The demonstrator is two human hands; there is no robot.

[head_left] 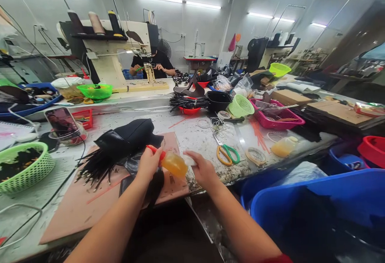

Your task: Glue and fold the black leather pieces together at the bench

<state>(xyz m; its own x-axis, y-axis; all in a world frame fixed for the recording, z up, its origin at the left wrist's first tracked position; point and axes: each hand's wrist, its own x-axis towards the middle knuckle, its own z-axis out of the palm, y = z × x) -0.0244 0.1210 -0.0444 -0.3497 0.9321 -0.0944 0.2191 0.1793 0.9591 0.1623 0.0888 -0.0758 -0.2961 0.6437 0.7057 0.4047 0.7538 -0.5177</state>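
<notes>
Amber glue fills the soft plastic squeeze bottle (174,164), held level between 2 hands above the pinkish cutting board (90,203). Left hand (148,163) has its fingers pinching the red cap; right hand (202,169) wraps the base, apparently steadying it. Black leather pieces (126,136) lie beside on the cluttered bench (192,134), in a fluorescent-lit workshop.

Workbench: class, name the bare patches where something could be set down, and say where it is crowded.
Free: the near-left of the pink board, and the bench strip between the left green basket and that board. Crowded: around the scissors, tape rings and pink tray.
</notes>
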